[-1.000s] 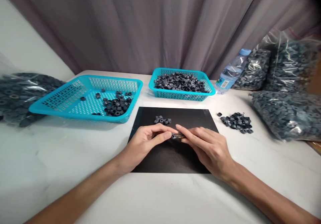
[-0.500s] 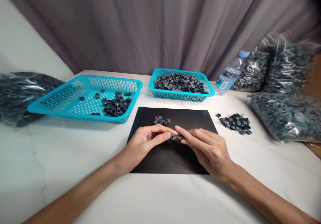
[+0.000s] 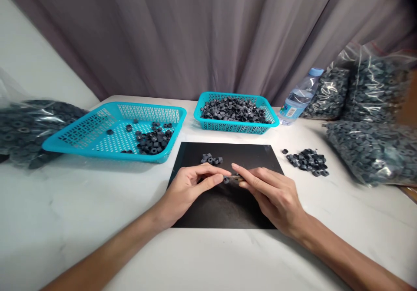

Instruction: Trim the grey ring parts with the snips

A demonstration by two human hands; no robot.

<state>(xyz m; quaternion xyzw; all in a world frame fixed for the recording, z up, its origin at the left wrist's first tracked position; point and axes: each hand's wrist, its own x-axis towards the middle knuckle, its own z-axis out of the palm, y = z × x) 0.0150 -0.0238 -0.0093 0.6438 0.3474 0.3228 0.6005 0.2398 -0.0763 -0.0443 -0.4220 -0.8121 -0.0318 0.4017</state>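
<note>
Firstly, the hands, entered by a clock face centred on the mat, with twelve o'clock pointing away from the person.

Item: left hand [image 3: 189, 189], at nine o'clock, thumb and forefinger pinched on a small grey ring [image 3: 226, 180], which sits above the mat near the dial's centre.

Item: right hand [image 3: 276, 193], at three o'clock, fingers closed on a thin tool [image 3: 235, 177] (its exact kind is hidden by the grip), its tip pointing to nine o'clock and meeting the ring; the forefinger lies extended.

Item: black mat [image 3: 224, 210], rectangular, flat beneath both hands.

Item: ring cluster [image 3: 211, 159], grey, on the mat towards eleven o'clock.

Item: large blue basket [image 3: 94, 141], perforated, at ten o'clock, with grey rings [image 3: 154, 141] mostly heaped in its near right corner, a few lying apart.

Item: small blue basket [image 3: 237, 123], at twelve o'clock beyond the mat, thickly filled with rings [image 3: 234, 109].

Item: loose pile [image 3: 306, 160], dark rings at two o'clock, just beside the mat on the white tabletop [image 3: 208, 260].

Item: water bottle [image 3: 298, 100], blue-capped, between one and two o'clock.

Item: clear bags of grey pieces, one [image 3: 35, 126] at ten o'clock, several [image 3: 371, 152] around two.

Item: grey-purple curtain [image 3: 169, 34], hanging across twelve o'clock.
</note>
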